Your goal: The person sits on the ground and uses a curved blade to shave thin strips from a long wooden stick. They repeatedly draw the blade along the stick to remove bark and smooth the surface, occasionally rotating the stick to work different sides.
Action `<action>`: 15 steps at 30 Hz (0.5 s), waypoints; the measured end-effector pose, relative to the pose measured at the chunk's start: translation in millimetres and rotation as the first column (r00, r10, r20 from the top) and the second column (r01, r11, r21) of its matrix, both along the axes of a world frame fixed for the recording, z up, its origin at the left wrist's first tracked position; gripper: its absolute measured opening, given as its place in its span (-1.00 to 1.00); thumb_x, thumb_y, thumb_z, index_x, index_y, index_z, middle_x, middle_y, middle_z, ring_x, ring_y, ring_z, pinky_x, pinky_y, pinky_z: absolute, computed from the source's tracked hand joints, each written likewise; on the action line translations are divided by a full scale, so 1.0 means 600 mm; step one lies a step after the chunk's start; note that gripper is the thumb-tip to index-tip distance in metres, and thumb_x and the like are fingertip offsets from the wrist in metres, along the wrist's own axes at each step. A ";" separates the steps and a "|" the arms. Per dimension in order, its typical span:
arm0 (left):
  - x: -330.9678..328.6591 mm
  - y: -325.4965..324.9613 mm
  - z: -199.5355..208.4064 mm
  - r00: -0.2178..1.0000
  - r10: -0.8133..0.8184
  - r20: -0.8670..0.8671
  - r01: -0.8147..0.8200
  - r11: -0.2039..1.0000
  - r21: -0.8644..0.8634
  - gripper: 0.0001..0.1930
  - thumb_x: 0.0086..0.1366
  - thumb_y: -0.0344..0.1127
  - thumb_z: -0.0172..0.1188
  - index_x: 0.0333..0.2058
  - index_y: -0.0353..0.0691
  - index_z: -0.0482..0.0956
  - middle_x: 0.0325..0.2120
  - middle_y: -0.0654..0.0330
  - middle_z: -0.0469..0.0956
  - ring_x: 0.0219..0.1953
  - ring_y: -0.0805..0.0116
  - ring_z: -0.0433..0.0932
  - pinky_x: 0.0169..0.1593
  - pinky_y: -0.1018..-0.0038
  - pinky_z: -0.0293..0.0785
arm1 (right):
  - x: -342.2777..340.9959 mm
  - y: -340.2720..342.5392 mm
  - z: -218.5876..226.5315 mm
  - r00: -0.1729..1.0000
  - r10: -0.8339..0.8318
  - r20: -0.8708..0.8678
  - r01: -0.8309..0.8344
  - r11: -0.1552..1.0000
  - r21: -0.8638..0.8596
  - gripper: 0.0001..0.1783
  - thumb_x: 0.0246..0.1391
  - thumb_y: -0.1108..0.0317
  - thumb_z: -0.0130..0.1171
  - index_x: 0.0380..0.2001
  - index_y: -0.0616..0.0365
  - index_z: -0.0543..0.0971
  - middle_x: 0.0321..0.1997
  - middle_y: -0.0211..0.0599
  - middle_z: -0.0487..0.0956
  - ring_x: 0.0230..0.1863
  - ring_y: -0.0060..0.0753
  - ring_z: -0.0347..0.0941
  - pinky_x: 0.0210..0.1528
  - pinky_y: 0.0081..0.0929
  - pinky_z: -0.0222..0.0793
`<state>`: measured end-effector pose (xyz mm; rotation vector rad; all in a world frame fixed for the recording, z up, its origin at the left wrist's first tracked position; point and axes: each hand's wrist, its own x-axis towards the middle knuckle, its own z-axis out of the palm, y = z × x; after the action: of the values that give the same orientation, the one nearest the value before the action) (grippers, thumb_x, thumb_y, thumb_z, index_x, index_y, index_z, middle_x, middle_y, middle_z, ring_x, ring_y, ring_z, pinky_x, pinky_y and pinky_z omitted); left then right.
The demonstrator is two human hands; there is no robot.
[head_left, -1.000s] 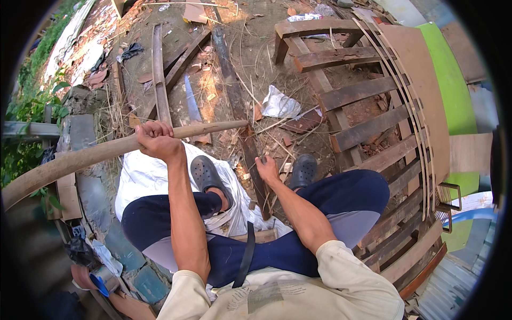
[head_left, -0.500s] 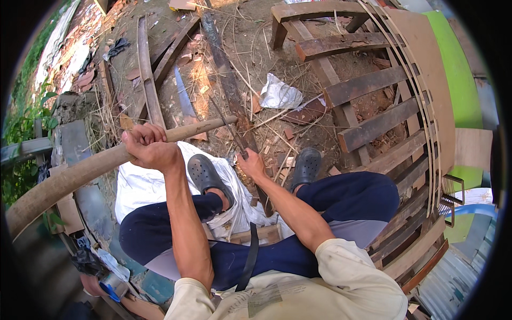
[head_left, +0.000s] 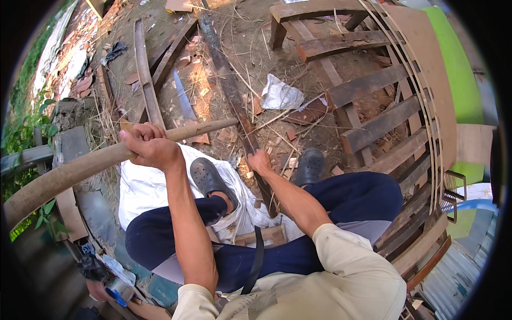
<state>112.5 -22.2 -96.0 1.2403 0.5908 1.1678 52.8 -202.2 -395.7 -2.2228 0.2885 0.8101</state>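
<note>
My left hand (head_left: 151,148) is wrapped round a long, tan, round pole (head_left: 200,128), its thumb along the top. The pole runs from the far left rim to a narrow end near the middle of the view. Close to that end, on the right, my right hand (head_left: 260,161) is closed round the handle of a long knife. Its thin blade (head_left: 250,142) points away from me and shows almost edge-on; the handle is hidden in my fist. Pole and blade look slightly apart. Beneath this hand lies a dark wooden beam (head_left: 228,90).
A slatted wooden frame (head_left: 380,85) fills the right side, with thin bent strips (head_left: 426,106) along it. A saw blade (head_left: 183,96) and a white plastic bag (head_left: 281,93) lie on the littered ground. White sacking (head_left: 144,186) spreads under my left foot.
My right hand has shifted slightly right and down. The knife blade, which crossed the pole's end, has swung to the right of it. My left hand keeps its grip on the pole.
</note>
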 end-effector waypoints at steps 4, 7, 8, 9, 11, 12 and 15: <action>-0.017 0.023 -0.011 0.998 0.063 0.000 -0.063 0.998 0.003 -0.47 0.47 -0.04 -0.23 -0.72 -0.03 -0.04 -0.79 0.39 -0.04 -0.77 0.56 -0.07 -0.67 0.56 -0.13 | 0.002 0.019 0.088 0.995 0.099 0.018 -0.101 0.984 0.149 -0.63 -0.01 0.13 0.12 -0.32 0.25 0.61 -0.41 0.17 0.60 -0.31 0.19 0.57 -0.23 -0.09 0.47; -0.015 0.022 -0.009 0.999 0.046 -0.010 -0.046 0.999 -0.018 -0.46 0.45 -0.02 -0.20 -0.72 -0.02 -0.06 -0.80 0.39 -0.04 -0.78 0.55 -0.08 -0.68 0.55 -0.14 | 0.009 0.070 0.102 0.964 0.063 0.257 -0.143 0.941 0.307 -0.65 -0.01 0.14 0.11 -0.41 0.26 0.57 -0.55 0.13 0.55 -0.44 0.18 0.55 -0.32 -0.09 0.41; -0.020 0.025 -0.009 0.999 0.042 -0.010 -0.042 0.999 -0.030 -0.46 0.44 -0.01 -0.19 -0.72 -0.01 -0.06 -0.81 0.38 -0.04 -0.78 0.54 -0.09 -0.68 0.55 -0.14 | 0.011 0.080 0.115 0.948 0.042 0.315 -0.162 0.917 0.365 -0.66 -0.01 0.14 0.11 -0.43 0.27 0.57 -0.57 0.12 0.54 -0.46 0.18 0.54 -0.34 -0.09 0.40; -0.033 0.029 -0.016 0.999 0.045 -0.014 -0.046 0.999 -0.016 -0.48 0.42 -0.02 -0.19 -0.72 -0.01 -0.07 -0.81 0.37 -0.04 -0.78 0.53 -0.09 -0.68 0.53 -0.14 | 0.001 0.068 0.111 0.963 0.094 0.253 -0.184 0.914 0.361 -0.70 -0.01 0.18 0.12 -0.38 0.21 0.60 -0.47 0.16 0.58 -0.34 0.22 0.56 -0.24 -0.04 0.44; -0.020 0.024 -0.011 1.000 0.001 -0.003 -0.001 0.999 -0.042 -0.49 0.41 -0.04 -0.19 -0.71 -0.01 -0.07 -0.81 0.37 -0.04 -0.78 0.53 -0.09 -0.68 0.53 -0.13 | -0.002 0.001 -0.010 0.992 0.040 0.121 -0.062 0.980 0.187 -0.70 -0.03 0.17 0.14 -0.39 0.21 0.59 -0.48 0.18 0.57 -0.34 0.25 0.54 -0.24 -0.02 0.44; -0.024 0.032 -0.013 1.000 0.002 -0.006 -0.002 0.999 -0.052 -0.50 0.41 -0.05 -0.19 -0.71 -0.01 -0.07 -0.81 0.37 -0.05 -0.78 0.53 -0.09 -0.69 0.53 -0.13 | 0.002 -0.007 -0.014 0.998 0.024 0.049 -0.029 0.995 0.096 -0.70 -0.03 0.17 0.14 -0.39 0.21 0.59 -0.49 0.19 0.56 -0.33 0.27 0.54 -0.24 -0.02 0.43; -0.047 0.061 -0.028 0.996 0.083 -0.014 -0.084 0.996 -0.040 -0.51 0.39 -0.09 -0.16 -0.70 0.00 -0.08 -0.81 0.38 -0.05 -0.78 0.54 -0.08 -0.68 0.54 -0.13 | -0.008 -0.006 0.002 0.993 0.083 0.088 -0.093 0.989 0.119 -0.69 -0.05 0.15 0.16 -0.40 0.21 0.59 -0.49 0.18 0.56 -0.33 0.27 0.54 -0.22 -0.01 0.44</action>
<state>84.0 14.5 -112.6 1.1990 0.6778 1.2125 47.8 -205.6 -394.5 -2.1591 0.0986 0.7592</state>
